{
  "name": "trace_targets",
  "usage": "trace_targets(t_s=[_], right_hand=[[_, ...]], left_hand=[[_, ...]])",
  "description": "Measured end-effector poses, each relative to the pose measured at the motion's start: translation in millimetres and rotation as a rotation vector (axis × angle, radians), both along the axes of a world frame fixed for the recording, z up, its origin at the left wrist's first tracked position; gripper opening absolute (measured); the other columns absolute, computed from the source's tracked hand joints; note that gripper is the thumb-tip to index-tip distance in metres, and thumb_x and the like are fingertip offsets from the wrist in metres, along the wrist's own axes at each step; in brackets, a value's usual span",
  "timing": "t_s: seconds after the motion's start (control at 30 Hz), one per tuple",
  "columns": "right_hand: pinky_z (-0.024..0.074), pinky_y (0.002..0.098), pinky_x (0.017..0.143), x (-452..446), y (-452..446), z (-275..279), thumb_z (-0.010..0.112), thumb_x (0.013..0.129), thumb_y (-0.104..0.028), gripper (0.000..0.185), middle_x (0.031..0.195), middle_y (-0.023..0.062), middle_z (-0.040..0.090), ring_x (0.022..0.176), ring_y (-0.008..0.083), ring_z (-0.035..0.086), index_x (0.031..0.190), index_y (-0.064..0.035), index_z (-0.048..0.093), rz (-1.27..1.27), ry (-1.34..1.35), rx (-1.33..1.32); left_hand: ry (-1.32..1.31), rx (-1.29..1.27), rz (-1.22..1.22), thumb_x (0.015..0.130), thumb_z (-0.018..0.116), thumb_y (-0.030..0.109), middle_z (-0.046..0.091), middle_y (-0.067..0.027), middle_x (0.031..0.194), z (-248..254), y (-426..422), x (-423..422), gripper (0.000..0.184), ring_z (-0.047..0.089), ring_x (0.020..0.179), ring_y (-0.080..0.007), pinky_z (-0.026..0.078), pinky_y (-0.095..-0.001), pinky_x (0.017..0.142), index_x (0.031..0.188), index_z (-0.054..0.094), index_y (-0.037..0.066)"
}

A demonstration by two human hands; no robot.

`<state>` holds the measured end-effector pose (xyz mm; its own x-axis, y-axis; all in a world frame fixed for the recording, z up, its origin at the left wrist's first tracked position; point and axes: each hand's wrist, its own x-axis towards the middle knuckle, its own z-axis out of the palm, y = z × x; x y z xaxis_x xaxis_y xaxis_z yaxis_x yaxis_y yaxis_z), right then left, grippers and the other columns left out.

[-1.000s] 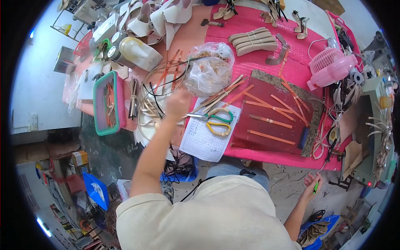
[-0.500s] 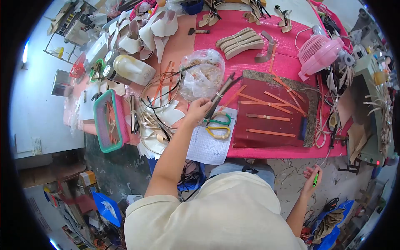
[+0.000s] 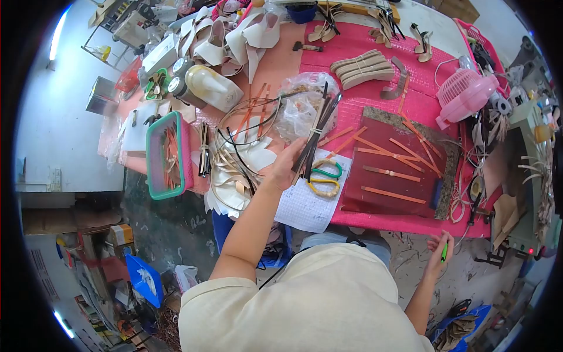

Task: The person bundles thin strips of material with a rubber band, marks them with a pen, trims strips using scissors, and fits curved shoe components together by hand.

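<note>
My left hand [image 3: 287,166] is closed round the lower part of a tied bundle of dark and pale strips [image 3: 316,132], which it holds tilted above the table. Close by, scissors with green and yellow handles [image 3: 324,178] lie on a sheet of squared paper [image 3: 308,202] bearing handwriting. My right hand [image 3: 440,246] is out past the table's front edge, its fingers curled round a small tool with a bright green handle [image 3: 444,252]; what kind it is I cannot tell. Several orange strips [image 3: 393,173] lie on a dark red board [image 3: 375,193] to the right of the scissors.
A plastic bag of small bits [image 3: 305,111] and coiled cords [image 3: 246,141] lie behind my left forearm. On the left is a green-and-pink basket [image 3: 190,167] of orange strips. A pink fan [image 3: 466,97] stands at the right, a tied stack of beige pieces [image 3: 363,69] at the back.
The bundle in my left hand has swung more upright, and its strips show more spread out. The table has shifted rightward in view. My right hand still grips the green-handled tool.
</note>
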<state>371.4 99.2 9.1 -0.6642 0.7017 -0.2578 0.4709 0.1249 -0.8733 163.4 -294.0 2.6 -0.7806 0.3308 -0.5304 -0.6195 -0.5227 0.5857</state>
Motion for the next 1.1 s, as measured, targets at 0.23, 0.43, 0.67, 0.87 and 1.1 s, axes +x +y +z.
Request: trace_targets(t_s=[0.23,0.43,0.67,0.87,1.1], right_hand=[[0.0431,0.0252,0.055,-45,-21,-5,0.051,0.08,-0.01,0.022,0.074,0.007,0.058,0.061,0.015,0.056,0.101,-0.0071,0.048,0.356,-0.009,0.247],[0.0426,0.0406,0.063,-63,14,-35,0.048,0.066,0.002,0.031,0.076,0.0133,0.055,0.074,0.0334,0.054,0.095,-0.0111,0.044,0.494,-0.28,0.462],[0.0432,0.0412,0.067,-91,40,-54,0.048,0.064,0.001,0.038,0.089,0.014,0.05,0.082,0.0341,0.051,0.099,-0.014,0.047,0.734,-0.349,0.711],[0.0444,0.0367,0.069,-97,18,-57,0.05,0.065,0.0,0.043,0.09,0.013,0.051,0.08,0.0276,0.053,0.106,-0.0106,0.048,0.632,-0.053,0.639],[0.0454,0.0222,0.065,-106,-87,15,0.059,0.078,-0.01,0.025,0.085,0.0044,0.057,0.076,0.0092,0.054,0.1,-0.0003,0.054,0.657,0.031,-0.621]], left_hand=[[0.098,0.04,-0.072,0.085,0.047,0.015,0.057,-0.0085,0.096,21,52,42,0.022,0.054,0.074,-0.0117,0.043,-0.0217,0.061,0.102,0.052,0.002],[0.242,-0.082,-0.127,0.083,0.047,0.012,0.051,-0.0044,0.079,23,29,59,0.039,0.052,0.071,-0.0135,0.046,-0.0271,0.071,0.12,0.037,0.004],[0.125,-0.541,-0.078,0.089,0.042,0.021,0.048,0.0009,0.072,14,31,78,0.03,0.047,0.065,-0.0056,0.037,-0.018,0.056,0.114,0.044,0.005],[0.316,-0.6,-0.094,0.086,0.044,0.01,0.057,-0.007,0.087,8,82,97,0.027,0.054,0.074,-0.0113,0.044,-0.0231,0.066,0.111,0.04,0.001],[0.656,-1.133,-0.183,0.075,0.056,0.011,0.055,-0.0167,0.088,27,130,110,0.036,0.054,0.081,-0.0346,0.044,-0.0348,0.071,0.11,0.048,0.009]])
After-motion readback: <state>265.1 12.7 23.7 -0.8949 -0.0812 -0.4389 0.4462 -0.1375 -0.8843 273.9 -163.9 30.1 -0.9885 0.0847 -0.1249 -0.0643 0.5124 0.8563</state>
